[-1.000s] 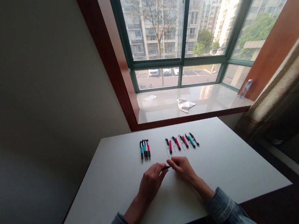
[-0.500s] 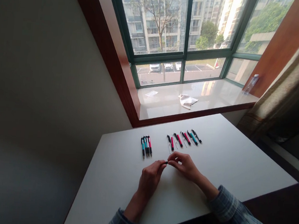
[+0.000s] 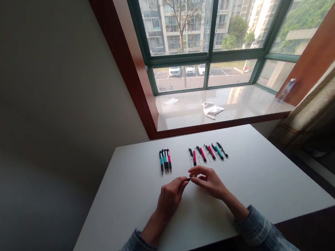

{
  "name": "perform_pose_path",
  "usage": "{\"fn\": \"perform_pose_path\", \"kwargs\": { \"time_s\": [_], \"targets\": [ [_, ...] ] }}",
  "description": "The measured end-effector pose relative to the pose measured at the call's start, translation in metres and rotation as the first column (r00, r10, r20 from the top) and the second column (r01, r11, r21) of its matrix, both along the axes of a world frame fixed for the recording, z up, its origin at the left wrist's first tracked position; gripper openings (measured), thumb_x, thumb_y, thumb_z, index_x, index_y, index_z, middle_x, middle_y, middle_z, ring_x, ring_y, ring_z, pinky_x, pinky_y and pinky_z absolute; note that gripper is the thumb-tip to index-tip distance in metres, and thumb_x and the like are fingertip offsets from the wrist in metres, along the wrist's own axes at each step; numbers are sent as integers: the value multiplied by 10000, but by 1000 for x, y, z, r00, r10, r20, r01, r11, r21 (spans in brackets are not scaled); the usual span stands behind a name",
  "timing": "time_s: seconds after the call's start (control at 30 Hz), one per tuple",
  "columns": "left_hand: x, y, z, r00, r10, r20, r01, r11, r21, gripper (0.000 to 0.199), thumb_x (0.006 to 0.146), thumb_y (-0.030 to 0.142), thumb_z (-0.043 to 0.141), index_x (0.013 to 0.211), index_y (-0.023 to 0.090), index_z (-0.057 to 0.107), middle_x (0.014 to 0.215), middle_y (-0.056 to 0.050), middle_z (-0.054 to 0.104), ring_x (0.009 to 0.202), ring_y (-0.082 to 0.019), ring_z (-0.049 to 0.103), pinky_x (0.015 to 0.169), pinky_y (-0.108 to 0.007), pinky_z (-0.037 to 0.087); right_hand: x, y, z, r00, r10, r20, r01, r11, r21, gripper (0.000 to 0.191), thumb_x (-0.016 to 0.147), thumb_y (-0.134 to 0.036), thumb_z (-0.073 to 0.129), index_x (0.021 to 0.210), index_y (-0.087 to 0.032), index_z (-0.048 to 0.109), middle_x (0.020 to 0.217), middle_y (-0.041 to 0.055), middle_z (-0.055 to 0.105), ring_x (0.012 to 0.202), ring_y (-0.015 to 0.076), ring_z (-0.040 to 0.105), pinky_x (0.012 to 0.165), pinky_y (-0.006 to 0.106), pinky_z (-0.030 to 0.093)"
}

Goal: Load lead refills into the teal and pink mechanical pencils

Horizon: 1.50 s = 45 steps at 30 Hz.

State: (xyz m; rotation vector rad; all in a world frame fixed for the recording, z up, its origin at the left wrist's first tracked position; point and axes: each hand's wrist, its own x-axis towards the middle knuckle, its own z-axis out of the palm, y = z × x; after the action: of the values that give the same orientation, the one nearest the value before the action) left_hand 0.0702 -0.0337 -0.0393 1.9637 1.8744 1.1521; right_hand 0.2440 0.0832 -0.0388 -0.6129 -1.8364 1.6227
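Drawing the right hand (image 3: 209, 183) back from the left hand (image 3: 171, 197), with a narrow gap now opening between them where the fingers were meeting around a small black piece (image 3: 188, 179). Keeping that piece pinched at the left fingertips (image 3: 183, 182), with the fingers curled and nearly closed and only its dark tip showing past them. Holding the right fingers (image 3: 198, 171) partly open and slightly spread, gripping nothing, just beside the piece but no longer touching it.

Working near the middle of the desk (image 3: 124, 204), a little way in from its near edge, with the black piece sitting between the two hands. Lying toward the far edge are four whole pens (image 3: 164, 160), side by side and slanted, their barrels showing teal, black and red. Just to their right, running along the same edge, are five dark tips (image 3: 190, 152) paired with five barrels (image 3: 202, 154): three red, one teal, one black. Lying beside these pairs are thin pale rods, too fine to count with certainty.

Showing beyond the desk's far edge, on the sill (image 3: 186, 119), are one cloth (image 3: 213, 110), one paper (image 3: 171, 101) and one bottle (image 3: 286, 90).
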Motion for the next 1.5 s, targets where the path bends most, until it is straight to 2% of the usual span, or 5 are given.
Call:
{"fn": "perform_pose_path", "kwargs": {
  "time_s": [0.3, 0.47, 0.6, 1.2, 1.5],
  "targets": [
    [1, 1, 1, 994, 20, 111, -11, 996, -83, 268, 1046, 370, 491, 1080, 203, 697, 795, -11, 722, 575, -126, 660, 643, -239, 508, -1, 3, -6, 977, -151, -150, 149, 989, -19, 238, 862, -402, 771, 983, -201, 735, 939, 61, 765, 900, 221, 739, 838, 357, 609],
    [-1, 2, 1, 977, 71, 202, -53, 994, -94, 285, 1042, 401, 489, 1048, 195, 687, 750, 10, 673, 545, -114, 634, 607, -226, 482, 6, 10, -10, 945, -325, -33, 319, 895, 313, 155, 936, -264, 648, 1061, -226, 733, 1002, 65, 766, 900, 221, 719, 827, 361, 580],
    [-1, 1, 2, 978, 82, 191, -65, 994, -92, 273, 1038, 392, 496, 1045, 199, 689, 762, 4, 686, 558, -123, 641, 614, -232, 487, 7, 13, -18, 928, -341, 149, 234, 847, 478, 278, 902, -129, 588, 1124, -226, 724, 945, 56, 756, 819, 209, 700, 783, 340, 558],
    [-1, 2, 3, 991, 53, 123, -57, 998, 24, 178, 980, 240, 590, 1129, 212, 682, 1034, -42, 730, 839, -161, 696, 762, -285, 575, 9, -3, -5, 930, -368, 24, 330, 860, 389, 55, 912, -250, 644, 935, -203, 661, 795, 18, 678, 702, 167, 613, 704, 296, 506],
    [3, 1, 6, 990, -100, 98, 91, 991, 97, 142, 987, 259, 621, 1108, 231, 689, 1012, -39, 741, 926, -184, 717, 814, -308, 590, -5, -21, -8, 957, -235, 170, 194, 954, 227, 440, 899, -481, 686, 617, -180, 532, 563, -39, 483, 548, 107, 406, 525, 249, 299]
  ]
}}
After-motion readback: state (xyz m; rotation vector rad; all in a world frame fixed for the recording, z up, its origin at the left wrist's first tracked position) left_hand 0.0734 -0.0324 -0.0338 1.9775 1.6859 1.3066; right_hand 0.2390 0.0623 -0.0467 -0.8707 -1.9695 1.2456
